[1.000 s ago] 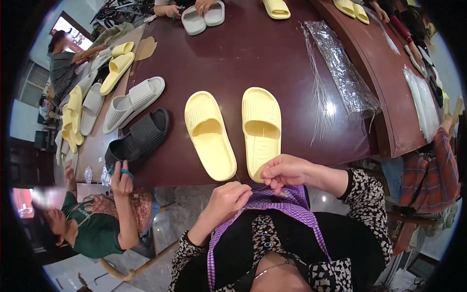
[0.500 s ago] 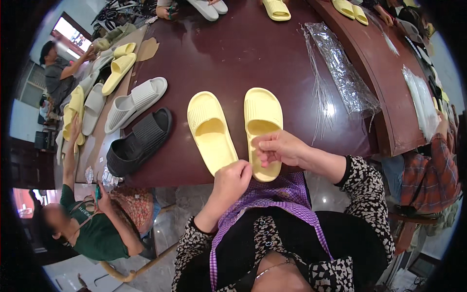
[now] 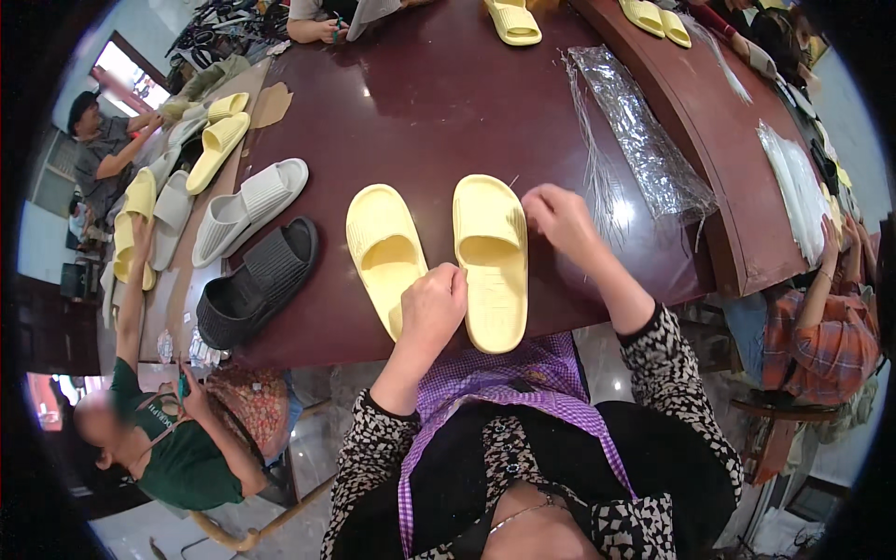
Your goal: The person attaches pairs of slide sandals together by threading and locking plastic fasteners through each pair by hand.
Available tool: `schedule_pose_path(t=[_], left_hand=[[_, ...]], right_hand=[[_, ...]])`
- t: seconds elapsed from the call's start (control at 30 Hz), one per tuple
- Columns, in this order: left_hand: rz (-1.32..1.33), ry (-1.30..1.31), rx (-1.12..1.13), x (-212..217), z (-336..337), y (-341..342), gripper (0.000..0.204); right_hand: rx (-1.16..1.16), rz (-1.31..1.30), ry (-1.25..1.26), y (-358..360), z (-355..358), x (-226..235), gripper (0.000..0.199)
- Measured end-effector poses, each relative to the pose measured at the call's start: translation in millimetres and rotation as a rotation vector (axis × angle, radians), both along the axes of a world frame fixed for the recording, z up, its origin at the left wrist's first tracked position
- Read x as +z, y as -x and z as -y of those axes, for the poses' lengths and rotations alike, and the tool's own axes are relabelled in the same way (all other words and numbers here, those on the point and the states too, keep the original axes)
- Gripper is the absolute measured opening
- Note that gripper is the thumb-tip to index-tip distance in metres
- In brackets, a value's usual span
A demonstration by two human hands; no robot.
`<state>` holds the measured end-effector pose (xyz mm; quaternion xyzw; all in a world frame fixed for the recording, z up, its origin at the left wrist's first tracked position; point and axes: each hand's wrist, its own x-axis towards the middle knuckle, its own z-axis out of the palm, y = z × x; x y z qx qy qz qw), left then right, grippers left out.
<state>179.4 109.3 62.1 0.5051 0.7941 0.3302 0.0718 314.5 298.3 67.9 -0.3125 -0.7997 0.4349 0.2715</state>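
Two yellow slide slippers lie side by side on the table in front of me, a left one (image 3: 381,224) and a right one (image 3: 493,289), toes pointing away. My left hand (image 3: 433,303) is closed over the inner edge of the left slipper, its fingertips turned out of sight. Just right of the right slipper's strap, my right hand (image 3: 558,217) is closed in a pinch; whatever it may hold is too small to make out. A thin strand (image 3: 514,180) shows by that slipper's toe.
A black slipper (image 3: 257,289) and a grey slipper (image 3: 247,215) lie at my left. Clear plastic packaging (image 3: 644,131) and thin strands (image 3: 597,168) are at the right, below a raised brown ledge (image 3: 691,140). Co-workers sit around; one in green (image 3: 187,457) holds scissors at lower left.
My right hand has moved from above the right slipper's footbed up and right, to beside its strap. My left hand has shifted slightly up and left. The view has tilted a little.
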Motion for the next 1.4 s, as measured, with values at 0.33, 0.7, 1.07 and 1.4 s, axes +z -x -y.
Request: schedule_pose_path(t=[0.33,0.7,1.07,1.4], left_hand=[[-0.105,-0.039,-0.043,-3.5,-6.5,3.7,0.019],[-0.22,-0.038,0.01,-4.4,-0.8,12.8,0.013],[-0.226,-0.292,-0.074,-20.8,7.8,61.7,0.015],[0.1,-0.22,-0.024,-28.8,5.9,66.5,0.013]], right_hand=[[-0.109,0.404,-0.161,55.5,-43.7,-15.2,0.031],[-0.184,0.077,-0.114,64.8,-40.9,-26.5,0.019],[-0.053,-0.272,0.258,93.9,-33.0,-7.9,0.014],[0.367,0.025,0.12,176.5,-23.6,-2.3,0.017]])
